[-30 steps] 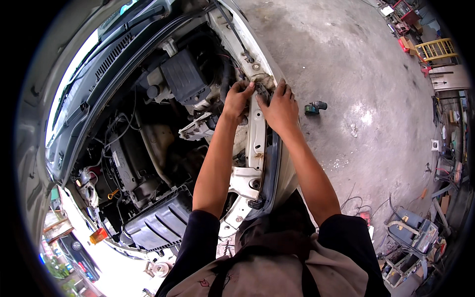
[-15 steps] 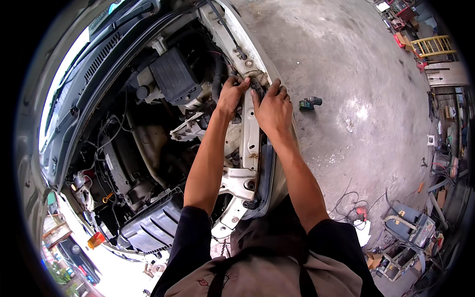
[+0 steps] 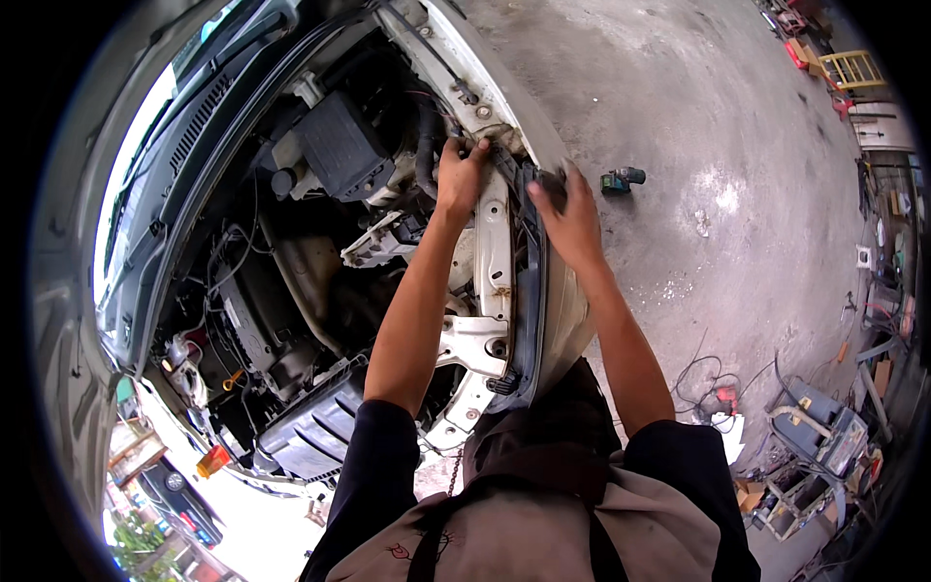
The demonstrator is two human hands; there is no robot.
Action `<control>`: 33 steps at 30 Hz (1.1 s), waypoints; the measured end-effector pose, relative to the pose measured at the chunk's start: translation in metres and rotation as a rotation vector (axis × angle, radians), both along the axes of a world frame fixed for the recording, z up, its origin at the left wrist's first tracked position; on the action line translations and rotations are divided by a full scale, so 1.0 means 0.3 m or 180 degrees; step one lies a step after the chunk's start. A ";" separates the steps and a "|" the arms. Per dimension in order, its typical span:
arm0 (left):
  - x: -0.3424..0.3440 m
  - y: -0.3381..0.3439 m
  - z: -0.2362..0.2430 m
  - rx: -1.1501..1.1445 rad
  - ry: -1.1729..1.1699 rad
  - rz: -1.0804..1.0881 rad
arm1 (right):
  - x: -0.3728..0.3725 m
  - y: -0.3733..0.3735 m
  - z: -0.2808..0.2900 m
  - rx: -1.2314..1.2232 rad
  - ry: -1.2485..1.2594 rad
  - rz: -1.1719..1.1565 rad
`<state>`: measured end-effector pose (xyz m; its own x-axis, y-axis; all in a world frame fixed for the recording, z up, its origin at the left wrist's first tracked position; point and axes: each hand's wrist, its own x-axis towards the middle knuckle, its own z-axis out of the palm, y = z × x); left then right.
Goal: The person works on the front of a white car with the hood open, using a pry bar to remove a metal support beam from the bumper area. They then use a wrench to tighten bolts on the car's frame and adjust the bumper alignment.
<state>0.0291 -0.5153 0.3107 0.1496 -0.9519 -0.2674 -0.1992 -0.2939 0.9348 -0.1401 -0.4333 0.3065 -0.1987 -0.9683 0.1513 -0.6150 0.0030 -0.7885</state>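
1. Cream metal and plastic fill the head view's middle: the bumper [image 3: 565, 322] lies along the outer side of the pale crossbar [image 3: 494, 254], with a dark strip [image 3: 528, 301] between them.
2. The left hand [image 3: 460, 180] is at the crossbar's far end, near the fender [image 3: 493, 60]. Its thumb and forefinger are close together; I cannot tell whether that grip pinches anything.
3. The right hand [image 3: 574, 221] is at the bumper's upper edge, thumb toward the engine bay and fingers toward the floor [image 3: 669, 97]. Its grip is parted, but blur hides whether it closes on the edge.
4. The step in hand looks like handling the joint between bumper and crossbar. The next move would seem to call for a steady hold on that edge, with the left fingers bearing on the crossbar end.
5. Compared with the frame a second ago, the right hand sits farther from the left, and more of the bumper and dark strip shows beside the crossbar. The drill [image 3: 622, 180] remains on the floor.
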 end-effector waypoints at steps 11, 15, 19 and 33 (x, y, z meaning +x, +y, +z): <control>0.029 -0.031 -0.075 0.0004 0.0615 -0.0107 | -0.126 1.053 -0.637 0.2155 -0.4743 -0.0924; 0.023 -0.036 -0.071 0.0114 0.0666 -0.0102 | 0.056 1.102 -0.670 0.1962 -0.6238 -0.1272; 0.011 -0.016 -0.053 0.0053 0.0510 -0.0063 | 0.172 1.177 -0.693 0.1410 -0.6456 -0.1362; 0.013 -0.023 0.010 0.0190 0.0312 -0.0329 | 0.162 1.145 -0.690 0.1609 -0.6153 -0.1438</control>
<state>0.0330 -0.5222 0.3138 0.0221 -0.9428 -0.3326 -0.1398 -0.3324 0.9327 -0.0913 -0.0900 0.0994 0.0744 -0.6942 -0.7160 0.9511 0.2653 -0.1584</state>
